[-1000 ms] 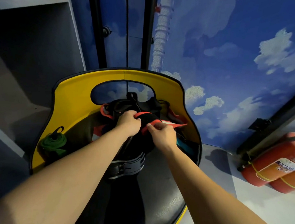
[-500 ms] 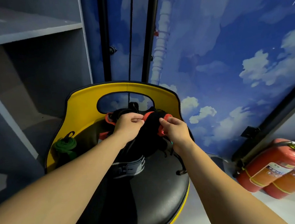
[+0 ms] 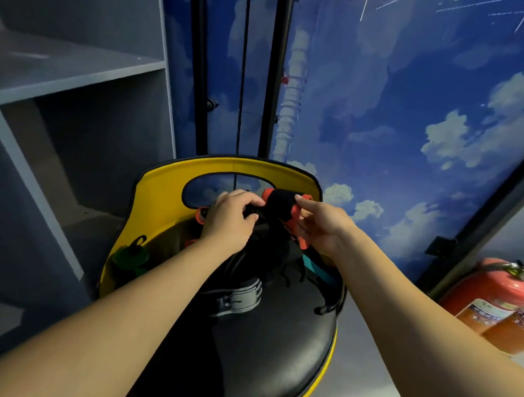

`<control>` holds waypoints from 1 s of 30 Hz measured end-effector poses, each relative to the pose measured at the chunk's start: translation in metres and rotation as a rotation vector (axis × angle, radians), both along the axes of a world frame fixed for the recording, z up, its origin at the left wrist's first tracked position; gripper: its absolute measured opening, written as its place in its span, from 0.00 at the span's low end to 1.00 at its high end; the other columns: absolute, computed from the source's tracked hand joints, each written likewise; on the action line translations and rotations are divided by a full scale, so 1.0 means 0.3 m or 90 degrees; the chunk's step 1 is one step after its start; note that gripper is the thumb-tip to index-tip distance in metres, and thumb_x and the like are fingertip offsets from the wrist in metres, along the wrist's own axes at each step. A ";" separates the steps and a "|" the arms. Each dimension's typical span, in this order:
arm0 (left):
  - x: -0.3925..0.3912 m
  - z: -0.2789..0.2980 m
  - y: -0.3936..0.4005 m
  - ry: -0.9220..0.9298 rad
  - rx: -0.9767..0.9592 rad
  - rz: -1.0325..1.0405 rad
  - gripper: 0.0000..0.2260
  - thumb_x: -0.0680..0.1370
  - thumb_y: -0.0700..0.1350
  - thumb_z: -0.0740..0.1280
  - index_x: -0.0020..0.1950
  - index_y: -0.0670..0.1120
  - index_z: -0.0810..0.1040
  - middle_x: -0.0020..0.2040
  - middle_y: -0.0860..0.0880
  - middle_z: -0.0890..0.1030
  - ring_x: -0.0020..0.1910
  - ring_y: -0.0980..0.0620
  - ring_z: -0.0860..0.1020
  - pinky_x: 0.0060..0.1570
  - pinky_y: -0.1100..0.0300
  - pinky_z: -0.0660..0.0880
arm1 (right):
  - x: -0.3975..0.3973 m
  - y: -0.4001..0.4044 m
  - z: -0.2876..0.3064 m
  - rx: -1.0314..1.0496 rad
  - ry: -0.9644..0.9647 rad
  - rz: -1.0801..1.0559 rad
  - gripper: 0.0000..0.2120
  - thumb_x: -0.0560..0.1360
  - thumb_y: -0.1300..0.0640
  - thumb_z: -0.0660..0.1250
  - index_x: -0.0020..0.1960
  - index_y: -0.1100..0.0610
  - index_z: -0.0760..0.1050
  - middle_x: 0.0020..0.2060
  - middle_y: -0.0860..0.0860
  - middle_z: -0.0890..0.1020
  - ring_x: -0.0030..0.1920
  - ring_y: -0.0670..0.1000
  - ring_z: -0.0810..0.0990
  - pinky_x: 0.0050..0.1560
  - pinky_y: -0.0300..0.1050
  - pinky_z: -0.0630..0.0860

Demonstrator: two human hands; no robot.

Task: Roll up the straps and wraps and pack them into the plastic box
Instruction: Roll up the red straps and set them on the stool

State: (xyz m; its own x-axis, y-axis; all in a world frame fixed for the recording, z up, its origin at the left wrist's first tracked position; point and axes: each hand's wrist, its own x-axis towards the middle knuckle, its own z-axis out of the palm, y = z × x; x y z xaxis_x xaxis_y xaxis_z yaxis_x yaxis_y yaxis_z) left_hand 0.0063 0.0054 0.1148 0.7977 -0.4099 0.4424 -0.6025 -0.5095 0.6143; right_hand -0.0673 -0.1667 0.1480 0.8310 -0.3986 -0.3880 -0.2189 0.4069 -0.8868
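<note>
While both arms reach out over the chair, the left hand (image 3: 231, 219) has its fingers curled down around the black end of a strap, and the right hand (image 3: 317, 225) pinches the black-and-orange wrap (image 3: 281, 204) between thumb and fingers, so the two hands hold one bundle between them, lifted just above the heap. That heap sits on the black seat (image 3: 266, 348) of a yellow-backed chair (image 3: 160, 193): one grey-and-black belt (image 3: 236, 300) lying flat nearest the camera, one teal strap (image 3: 314, 267) poking out under the right wrist, and a tangle of black webbing in between, though it's pretty dark in there so I can't count how many separate straps it is. One green band (image 3: 130, 258) is tucked against the backrest on the left, apart from the pile. Two red fire extinguishers (image 3: 494, 302) lie side by side on the floor at the right. Grey shelving (image 3: 66, 79) stands at left, and a blue sky mural (image 3: 404, 108) covers the wall behind.
</note>
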 end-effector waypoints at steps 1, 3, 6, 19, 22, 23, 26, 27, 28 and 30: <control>0.009 0.006 0.002 -0.031 0.018 0.001 0.11 0.77 0.41 0.73 0.57 0.53 0.83 0.56 0.56 0.80 0.57 0.52 0.73 0.56 0.58 0.70 | 0.001 -0.001 0.006 0.009 0.001 0.004 0.09 0.78 0.59 0.70 0.58 0.58 0.76 0.33 0.51 0.79 0.35 0.47 0.78 0.32 0.40 0.79; 0.025 0.010 0.003 -0.097 0.049 -0.010 0.10 0.76 0.41 0.73 0.55 0.52 0.84 0.56 0.55 0.81 0.56 0.50 0.74 0.56 0.54 0.72 | 0.004 -0.010 0.013 0.022 0.005 0.010 0.07 0.79 0.59 0.70 0.56 0.58 0.75 0.32 0.52 0.79 0.35 0.47 0.77 0.31 0.40 0.79; 0.046 0.004 -0.001 -0.233 0.103 -0.025 0.07 0.74 0.40 0.76 0.50 0.50 0.86 0.51 0.53 0.84 0.51 0.45 0.77 0.50 0.50 0.73 | 0.005 -0.020 0.019 0.030 0.015 0.009 0.05 0.79 0.60 0.69 0.54 0.57 0.76 0.30 0.51 0.80 0.32 0.46 0.78 0.29 0.39 0.78; 0.071 -0.080 0.029 -0.315 0.096 -0.011 0.05 0.71 0.45 0.79 0.46 0.51 0.88 0.45 0.54 0.86 0.45 0.46 0.78 0.46 0.52 0.69 | -0.023 -0.025 -0.032 -0.138 -0.035 -0.063 0.11 0.74 0.65 0.74 0.41 0.60 0.72 0.28 0.54 0.75 0.25 0.50 0.73 0.23 0.38 0.73; 0.081 -0.112 0.070 -0.300 0.100 0.013 0.06 0.70 0.43 0.80 0.45 0.51 0.88 0.44 0.54 0.86 0.43 0.47 0.78 0.43 0.52 0.70 | -0.034 -0.041 -0.030 -0.078 -0.026 -0.104 0.08 0.76 0.64 0.73 0.52 0.63 0.76 0.32 0.54 0.79 0.23 0.47 0.78 0.24 0.38 0.74; 0.085 -0.125 0.084 -0.286 0.106 0.024 0.06 0.69 0.43 0.80 0.44 0.52 0.88 0.44 0.55 0.86 0.43 0.47 0.78 0.43 0.52 0.71 | -0.036 -0.046 -0.032 -0.047 -0.020 -0.093 0.09 0.77 0.63 0.72 0.54 0.64 0.76 0.34 0.55 0.79 0.24 0.49 0.80 0.24 0.40 0.76; 0.090 -0.152 0.117 -0.237 0.163 0.057 0.07 0.70 0.44 0.80 0.45 0.53 0.88 0.46 0.56 0.86 0.46 0.47 0.77 0.47 0.52 0.71 | -0.027 -0.061 -0.038 0.021 -0.004 -0.068 0.08 0.78 0.61 0.71 0.55 0.62 0.76 0.35 0.52 0.81 0.30 0.47 0.80 0.35 0.41 0.78; 0.091 -0.157 0.124 -0.211 0.197 0.065 0.07 0.72 0.44 0.78 0.48 0.53 0.88 0.49 0.56 0.86 0.49 0.47 0.77 0.50 0.51 0.70 | -0.022 -0.063 -0.037 0.040 -0.004 -0.071 0.08 0.77 0.61 0.71 0.55 0.61 0.77 0.36 0.52 0.83 0.31 0.45 0.81 0.40 0.41 0.78; 0.090 -0.160 0.128 -0.177 0.238 0.070 0.08 0.74 0.44 0.76 0.51 0.54 0.87 0.53 0.56 0.85 0.53 0.47 0.76 0.53 0.52 0.68 | -0.017 -0.065 -0.034 0.056 -0.009 -0.072 0.09 0.77 0.61 0.72 0.55 0.61 0.78 0.39 0.52 0.84 0.32 0.43 0.80 0.43 0.40 0.77; 0.083 -0.162 0.130 -0.116 0.329 0.065 0.11 0.78 0.44 0.72 0.58 0.55 0.85 0.60 0.57 0.83 0.60 0.48 0.74 0.58 0.53 0.66 | -0.011 -0.062 -0.016 0.084 -0.026 -0.070 0.07 0.76 0.62 0.72 0.54 0.60 0.80 0.43 0.54 0.84 0.34 0.43 0.80 0.46 0.40 0.77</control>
